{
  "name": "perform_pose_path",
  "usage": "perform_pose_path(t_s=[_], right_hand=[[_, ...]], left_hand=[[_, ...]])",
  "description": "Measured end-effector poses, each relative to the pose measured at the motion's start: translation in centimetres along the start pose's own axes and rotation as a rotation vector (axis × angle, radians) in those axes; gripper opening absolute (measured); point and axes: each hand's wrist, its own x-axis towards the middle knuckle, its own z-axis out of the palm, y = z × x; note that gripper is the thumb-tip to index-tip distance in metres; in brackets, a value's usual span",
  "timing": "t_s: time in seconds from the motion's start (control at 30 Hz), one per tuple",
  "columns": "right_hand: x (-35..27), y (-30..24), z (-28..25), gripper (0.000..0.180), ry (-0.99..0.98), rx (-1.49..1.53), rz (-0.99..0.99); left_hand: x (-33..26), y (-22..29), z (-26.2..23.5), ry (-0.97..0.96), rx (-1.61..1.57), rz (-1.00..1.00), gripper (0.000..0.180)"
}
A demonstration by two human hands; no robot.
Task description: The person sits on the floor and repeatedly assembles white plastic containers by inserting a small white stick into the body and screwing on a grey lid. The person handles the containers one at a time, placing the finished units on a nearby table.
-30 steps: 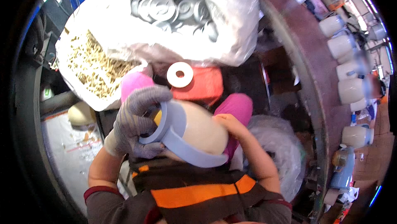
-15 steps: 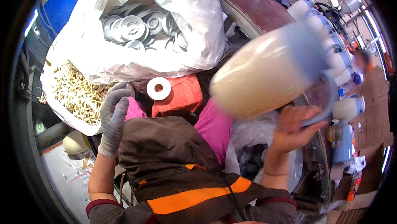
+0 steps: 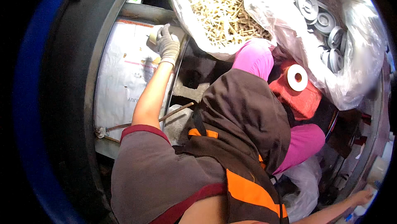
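My left hand [image 3: 167, 46], in a grey knitted glove, reaches to the far left. Its fingers curl over a cream rounded object [image 3: 154, 35], mostly hidden by the hand, on a white sheet-covered surface [image 3: 120, 73]. At the lower right rim my bare right hand [image 3: 364, 197] is stretched out beside pale jugs [image 3: 378, 170]. Its fingers are small and cut into by the picture's edge, so their grip does not show.
A white sack of short tan pieces [image 3: 219, 8] stands ahead, with a clear bag of grey round lids [image 3: 324, 23] beside it. Between my knees, a white ring [image 3: 297, 77] rests on a red block [image 3: 304, 99]. A thin stick [image 3: 178, 111] lies by my left arm.
The view has swung left. My left hand has moved from beside my knee to the cream rounded object. My right hand, earlier at the handle of a cream and blue jug, is now far right.
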Motion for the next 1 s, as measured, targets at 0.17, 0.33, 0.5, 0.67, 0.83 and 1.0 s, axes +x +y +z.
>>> perform_pose_path(t_s=[0.17, 0.33, 0.5, 0.67, 0.83, 1.0], right_hand=[[-6.0, -8.4, 2.0, 0.045, -0.398, 0.47, -0.103], [-10.1, -17.4, 1.0, 0.042, -0.581, 0.506, -0.257], [-12.9, -20.7, 1.3, 0.037, -0.721, 0.859, -0.062], [-17.0, -26.2, 1.5, 0.026, -1.129, 1.119, -0.016], [-19.4, -36.9, -4.1, 0.037, -1.391, 1.483, -0.073], [-19.6, -40.1, -7.4, 0.054, -1.284, 1.375, -0.11]], left_hand=[[-1.5, -1.0, 2.6, -0.408, 0.531, -0.083, 0.071], [1.2, -2.2, 3.2, -0.391, 0.383, -0.329, 0.058], [5.0, -9.4, -2.2, 0.19, -0.136, -0.188, 0.036], [6.9, -3.1, -11.9, 0.264, -0.392, 0.19, 0.038], [3.9, 9.7, -18.0, 0.23, -0.596, 0.552, 0.035], [-3.8, 21.6, -22.3, -0.143, -0.559, 1.214, 0.03]])
